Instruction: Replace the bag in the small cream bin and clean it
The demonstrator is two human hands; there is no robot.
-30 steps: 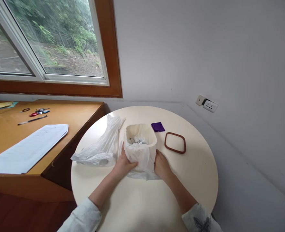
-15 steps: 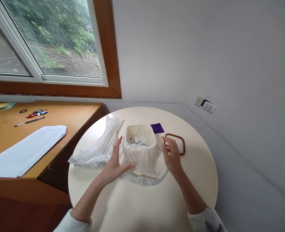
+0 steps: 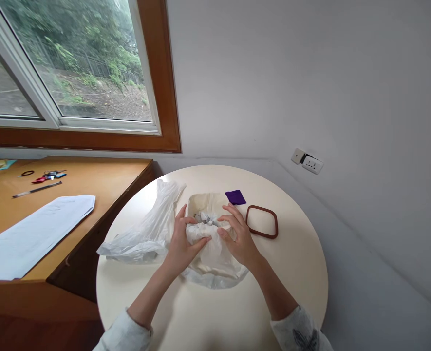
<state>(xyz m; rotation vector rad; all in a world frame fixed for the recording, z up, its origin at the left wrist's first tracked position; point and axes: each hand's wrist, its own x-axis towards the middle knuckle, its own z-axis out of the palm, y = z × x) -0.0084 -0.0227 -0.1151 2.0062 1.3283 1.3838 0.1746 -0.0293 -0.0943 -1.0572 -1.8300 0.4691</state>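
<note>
A small cream bin (image 3: 200,202) with rounded corners stands on the round table, lined with a thin white plastic bag (image 3: 215,261) that is folded over its rim and spreads round its base. Crumpled whitish and grey scraps (image 3: 206,218) lie inside it. My left hand (image 3: 184,239) is at the front left of the rim, fingers over the edge and thumb across the bag outside. My right hand (image 3: 239,239) grips the bag at the front right, thumb and index finger close together, the other fingers lifted. The hands hide part of the bin's sides.
Left of the bin lies a loose white plastic bag (image 3: 145,229). A purple cloth-like piece (image 3: 235,197) and a brown rounded frame (image 3: 250,222) lie to the right. On the wooden desk (image 3: 116,180) are papers (image 3: 40,234), a pen (image 3: 36,189) and keys (image 3: 52,175).
Both hands have moved inward from either side of the bin to the front of its rim and onto the bag. My right hand has left the area over the brown frame.
</note>
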